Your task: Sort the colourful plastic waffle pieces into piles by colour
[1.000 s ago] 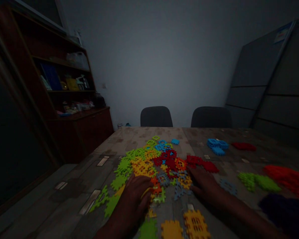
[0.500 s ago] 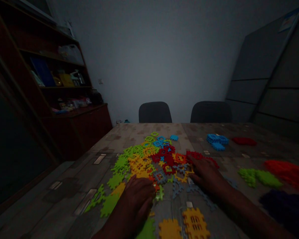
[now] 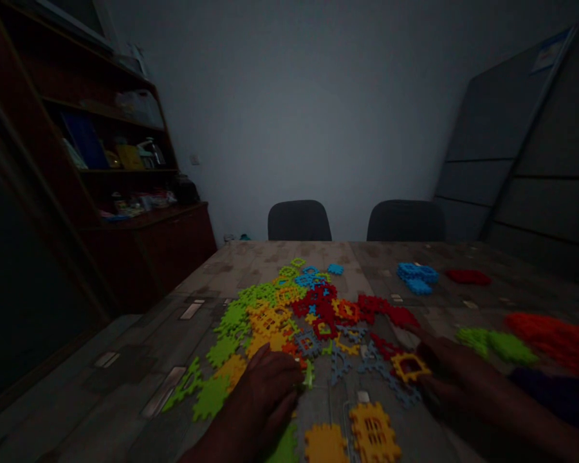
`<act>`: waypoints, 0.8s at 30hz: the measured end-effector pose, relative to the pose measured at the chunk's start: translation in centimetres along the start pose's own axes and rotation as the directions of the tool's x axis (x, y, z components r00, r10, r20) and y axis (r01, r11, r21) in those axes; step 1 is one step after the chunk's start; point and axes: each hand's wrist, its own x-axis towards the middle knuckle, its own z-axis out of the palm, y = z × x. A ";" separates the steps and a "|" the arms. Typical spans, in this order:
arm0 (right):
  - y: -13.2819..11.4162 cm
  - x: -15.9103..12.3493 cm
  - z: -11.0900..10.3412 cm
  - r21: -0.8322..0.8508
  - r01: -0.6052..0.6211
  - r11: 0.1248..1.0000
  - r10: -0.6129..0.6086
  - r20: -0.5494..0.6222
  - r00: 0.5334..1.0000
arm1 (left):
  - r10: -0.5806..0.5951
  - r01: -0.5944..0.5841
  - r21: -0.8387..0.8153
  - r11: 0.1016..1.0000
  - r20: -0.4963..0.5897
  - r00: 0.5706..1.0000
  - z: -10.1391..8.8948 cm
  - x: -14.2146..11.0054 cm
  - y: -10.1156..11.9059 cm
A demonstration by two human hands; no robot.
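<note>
A yellow square-framed plastic tile (image 3: 409, 367) at the near right margin of the mixed heap of interlocking tiles (image 3: 289, 315), against the right hand (image 3: 456, 379), with its fingers (image 3: 427, 360) curled and slightly spread at the tile's edge; no telling in this dim light whether they pinch it. On the heap's near side, the left hand (image 3: 255, 392), its fingers (image 3: 275, 372) pressed together and tips down just beside a small lime tile (image 3: 309, 376), with any pinch again impossible to confirm. Both hands apparently placed for reach at the heap's loose margin, away from its crowded middle. The whole heap on a patterned worktop (image 3: 347, 254). Just nearer than the heap, two large yellow tiles (image 3: 372, 432) lying flat and unjoined. Right of the heap, separate clusters of blue tiles (image 3: 417, 276), red tiles (image 3: 468, 276), green tiles (image 3: 492, 346) and orange tiles (image 3: 554, 341), seemingly kept apart by colour. Beyond the heap, two dark chairs (image 3: 299, 222); left of it, wooden shelving (image 3: 149, 222).
</note>
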 end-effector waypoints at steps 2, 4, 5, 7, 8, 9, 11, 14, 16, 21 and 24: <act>0.3 -1.9 0.7 0.115 -0.059 0.992 0.058 0.011 0.998 | 0.008 -0.008 -0.008 1.000 -0.009 1.000 0.1 0.1 -0.2; 0.2 -3.7 1.4 0.185 -0.096 0.978 0.089 0.047 0.995 | 0.024 -0.024 -0.004 1.000 -0.024 0.999 0.2 0.2 -0.4; 0.0 -4.4 1.6 0.202 -0.105 0.974 0.094 0.066 0.993 | 0.038 -0.038 0.003 0.999 -0.032 0.999 0.2 0.2 -0.5; -0.5 -5.5 1.6 0.211 -0.095 0.973 0.074 0.107 0.992 | 0.059 -0.058 0.016 0.998 -0.051 0.997 0.3 0.3 -0.9; -0.8 -5.9 1.6 0.210 -0.082 0.974 0.057 0.126 0.990 | 0.064 -0.063 0.019 0.998 -0.059 0.996 0.3 0.3 -1.0; -1.0 -6.2 1.4 0.207 -0.072 0.976 0.043 0.143 0.989 | 0.064 -0.063 0.018 0.998 -0.062 0.996 0.4 0.2 -1.2; -1.2 -6.6 1.1 0.194 -0.064 0.979 0.031 0.169 0.985 | 0.055 -0.055 0.011 0.998 -0.061 0.997 0.5 0.2 -1.4; -0.9 -6.8 1.0 0.178 -0.081 0.981 0.057 0.139 0.989 | 0.039 -0.039 0.001 0.999 -0.043 0.998 0.4 0.1 -1.4; -0.6 -6.7 1.2 0.179 -0.081 0.981 0.063 0.103 0.993 | 0.026 -0.026 -0.005 1.000 -0.029 0.999 0.2 0.2 -1.3; -1.6 -4.1 1.0 0.195 0.053 0.979 -0.069 0.077 0.995 | 0.022 -0.022 -0.008 1.000 -0.010 1.000 -0.2 0.4 -1.0; -3.7 -1.0 0.6 0.186 0.196 0.963 -0.213 0.080 0.974 | 0.021 -0.021 0.006 1.000 -0.005 1.000 -0.1 0.4 -1.0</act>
